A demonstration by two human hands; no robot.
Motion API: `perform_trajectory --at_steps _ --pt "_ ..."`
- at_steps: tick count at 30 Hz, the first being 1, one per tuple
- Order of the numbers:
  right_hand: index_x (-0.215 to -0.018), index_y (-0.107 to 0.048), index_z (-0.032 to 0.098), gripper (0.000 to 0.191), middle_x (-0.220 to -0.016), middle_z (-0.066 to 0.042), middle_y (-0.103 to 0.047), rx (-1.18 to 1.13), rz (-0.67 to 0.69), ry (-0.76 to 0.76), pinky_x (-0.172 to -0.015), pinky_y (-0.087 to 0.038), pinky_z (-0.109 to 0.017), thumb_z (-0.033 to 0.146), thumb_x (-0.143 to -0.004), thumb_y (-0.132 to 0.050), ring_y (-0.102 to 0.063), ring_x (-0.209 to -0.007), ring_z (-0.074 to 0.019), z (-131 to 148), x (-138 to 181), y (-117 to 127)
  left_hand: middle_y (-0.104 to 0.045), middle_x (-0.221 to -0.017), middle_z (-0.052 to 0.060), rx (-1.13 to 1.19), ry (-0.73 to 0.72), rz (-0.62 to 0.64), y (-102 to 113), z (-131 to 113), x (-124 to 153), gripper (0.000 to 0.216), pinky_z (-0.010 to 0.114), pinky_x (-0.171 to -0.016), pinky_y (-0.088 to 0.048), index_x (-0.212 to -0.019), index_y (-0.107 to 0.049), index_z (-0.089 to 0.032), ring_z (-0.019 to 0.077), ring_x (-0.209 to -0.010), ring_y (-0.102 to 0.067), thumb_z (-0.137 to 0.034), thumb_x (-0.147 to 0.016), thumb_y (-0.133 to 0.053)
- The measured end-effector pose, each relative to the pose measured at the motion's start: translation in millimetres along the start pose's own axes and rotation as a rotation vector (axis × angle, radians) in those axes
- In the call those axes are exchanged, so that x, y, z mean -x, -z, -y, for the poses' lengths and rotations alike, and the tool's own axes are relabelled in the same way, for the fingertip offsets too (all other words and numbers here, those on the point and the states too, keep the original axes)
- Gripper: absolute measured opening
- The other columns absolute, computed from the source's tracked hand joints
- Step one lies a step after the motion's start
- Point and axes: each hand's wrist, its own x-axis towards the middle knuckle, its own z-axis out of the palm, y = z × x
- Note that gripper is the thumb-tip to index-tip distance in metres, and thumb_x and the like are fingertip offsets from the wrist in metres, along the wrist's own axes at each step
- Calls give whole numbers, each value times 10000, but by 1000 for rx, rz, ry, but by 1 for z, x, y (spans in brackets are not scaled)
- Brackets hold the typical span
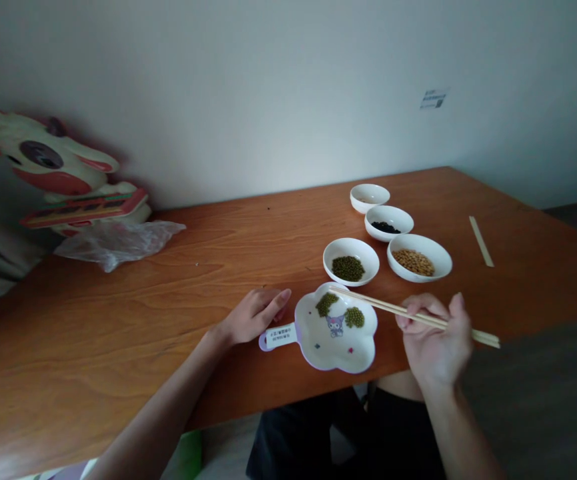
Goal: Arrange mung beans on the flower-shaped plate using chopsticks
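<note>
My right hand [436, 337] is closed around a pair of wooden chopsticks [418, 316]. Their tips reach left over the upper rim of a white flower-shaped plate [313, 343] with a lilac edge and a cartoon figure. Two patches of green mung beans, a left patch [326, 304] and a right patch [354, 317], lie on it above the figure. My left hand [256, 315] rests on the table beside the plate's labelled handle [278, 336], its fingers loosely curled and partly hidden. Just behind the plate stands a white bowl [329, 257] of mung beans [348, 268].
Further back are bowls of tan beans [413, 262], black beans [385, 227] and a barely visible filling [370, 195]. A flat pale strip [481, 241] lies at the right of the wooden table [208, 260]. A cow-shaped toy keyboard [83, 208] and a plastic bag [118, 241] occupy the left.
</note>
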Motion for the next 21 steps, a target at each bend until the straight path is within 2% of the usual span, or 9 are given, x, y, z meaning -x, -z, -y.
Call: perform_trajectory --at_steps 5,9,13,21 --pt "-584 -584 192 594 -580 -12 -505 -158 -3 -133 -561 -429 -275 586 -973 -366 -494 -553 -128 -9 5 -10 -603 -713 -10 11 204 -191 -5 -5 53 471 254 -665 -407 -768 -563 -183 131 -665 -545 -477 -1056 -333" --pt "-582 -605 182 614 -541 -23 -501 -185 46 -217 -499 -369 -260 577 -978 -351 -465 -512 -123 -18 5 -11 -606 -746 10 -69 225 -272 -26 -14 82 399 263 -671 -394 -785 -547 -192 150 -689 -545 -435 -1049 -373" --pt "-579 -618 176 612 -546 -21 -501 -204 95 -258 -504 -370 -256 579 -971 -376 -462 -512 -115 -26 3 -7 -588 -755 31 -154 180 -318 -40 -17 89 390 274 -707 -397 -750 -481 -199 165 -718 -539 -389 -1059 -338" --pt "-605 -627 178 573 -571 -16 -517 -232 184 -324 -525 -401 -260 597 -949 -442 -496 -532 -118 -33 4 -3 -606 -744 41 -148 240 -488 -43 -11 89 381 258 -677 -394 -749 -494 -198 157 -687 -537 -370 -1053 -342"
